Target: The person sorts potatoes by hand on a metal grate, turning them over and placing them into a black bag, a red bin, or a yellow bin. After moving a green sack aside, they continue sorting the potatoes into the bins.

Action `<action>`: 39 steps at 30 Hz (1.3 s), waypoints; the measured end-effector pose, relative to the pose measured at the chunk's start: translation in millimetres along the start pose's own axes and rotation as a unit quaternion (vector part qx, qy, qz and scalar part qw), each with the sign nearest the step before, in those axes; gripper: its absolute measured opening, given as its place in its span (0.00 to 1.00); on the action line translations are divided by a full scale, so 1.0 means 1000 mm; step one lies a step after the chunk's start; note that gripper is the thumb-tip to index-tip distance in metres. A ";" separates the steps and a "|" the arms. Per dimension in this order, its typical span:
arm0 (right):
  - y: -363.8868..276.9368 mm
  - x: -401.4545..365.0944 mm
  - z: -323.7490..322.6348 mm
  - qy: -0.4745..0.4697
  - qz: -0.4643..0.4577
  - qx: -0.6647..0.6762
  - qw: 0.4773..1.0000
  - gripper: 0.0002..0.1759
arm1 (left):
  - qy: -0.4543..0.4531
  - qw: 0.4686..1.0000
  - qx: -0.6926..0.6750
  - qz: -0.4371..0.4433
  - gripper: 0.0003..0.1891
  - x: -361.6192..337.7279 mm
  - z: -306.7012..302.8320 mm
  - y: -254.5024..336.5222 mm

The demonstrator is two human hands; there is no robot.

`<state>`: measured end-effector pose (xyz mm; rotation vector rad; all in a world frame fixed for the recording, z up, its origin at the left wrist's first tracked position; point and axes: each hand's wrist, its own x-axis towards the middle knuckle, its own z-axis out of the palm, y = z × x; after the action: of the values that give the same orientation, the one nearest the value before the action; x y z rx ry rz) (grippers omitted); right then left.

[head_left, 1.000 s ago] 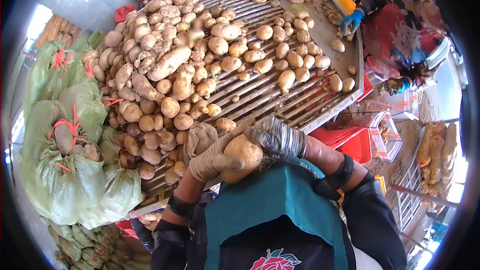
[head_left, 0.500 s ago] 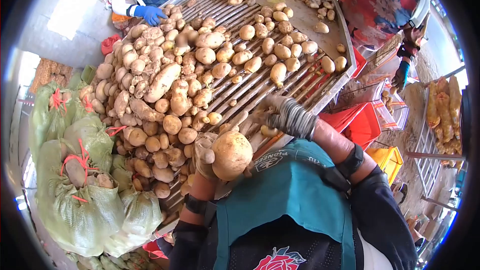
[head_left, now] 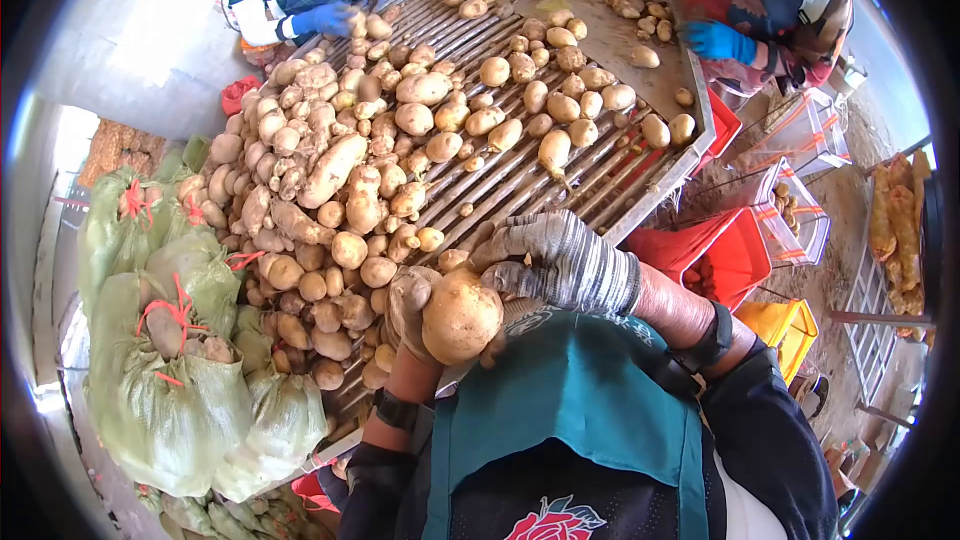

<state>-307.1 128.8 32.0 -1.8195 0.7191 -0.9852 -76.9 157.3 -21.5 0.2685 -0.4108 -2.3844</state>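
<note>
The left hand (head_left: 408, 302) grips a big potato (head_left: 462, 318) by the near edge of the bench (head_left: 658, 194), and the right hand (head_left: 562, 255) has just moved in on its right, so 2 hands are at 1 potato, but I cannot tell if the right grip is closed.

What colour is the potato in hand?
The held potato is pale tan with brownish marks, clearest in the head view.
</note>
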 end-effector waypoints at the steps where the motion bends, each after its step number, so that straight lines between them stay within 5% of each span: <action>1: -0.005 0.000 -0.004 -0.017 -0.002 -0.011 1.000 0.15 | 0.003 1.000 -0.003 -0.007 0.55 -0.002 0.001 -0.003; 7: -0.003 0.004 -0.019 -0.063 -0.059 -0.056 0.995 0.14 | 0.052 0.997 0.046 -0.019 0.66 0.000 0.016 -0.010; 10: -0.006 0.005 -0.025 -0.082 -0.037 -0.045 0.995 0.13 | 0.171 0.976 0.112 -0.071 0.68 -0.006 0.015 -0.016; 13: 0.001 0.006 -0.032 -0.140 0.027 -0.016 0.990 0.13 | 0.076 0.986 -0.110 -0.099 0.68 0.006 0.028 -0.028; 16: 0.020 0.003 -0.030 -0.091 0.020 0.047 0.995 0.16 | 0.076 0.991 -0.058 -0.098 0.67 0.005 0.009 -0.038; 20: 0.008 0.006 -0.046 -0.142 0.038 0.004 0.989 0.21 | -0.020 0.996 -0.073 -0.043 0.30 0.017 0.025 -0.034; 22: 0.019 0.003 -0.045 -0.136 0.028 0.017 0.990 0.21 | -0.043 0.996 -0.077 -0.030 0.22 0.020 0.028 -0.035; 31: 0.038 -0.002 -0.052 -0.162 0.091 0.095 0.978 0.15 | 0.109 0.993 0.018 -0.036 0.27 0.012 0.003 -0.056; 34: 0.032 -0.002 -0.059 -0.168 0.081 0.102 0.977 0.15 | -0.025 0.994 -0.095 -0.044 0.25 0.033 0.024 -0.050; 37: 0.034 -0.004 -0.061 -0.173 0.059 0.082 0.980 0.14 | 0.017 0.997 0.053 -0.053 0.30 0.028 0.014 -0.054; 39: 0.039 -0.004 -0.057 -0.139 0.092 0.146 0.975 0.13 | 0.064 0.998 0.011 -0.010 0.37 0.032 0.026 -0.059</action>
<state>-360.8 90.8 10.2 -1.5612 0.5281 -0.6573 -144.0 182.9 -21.2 0.4354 -0.3755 -2.3674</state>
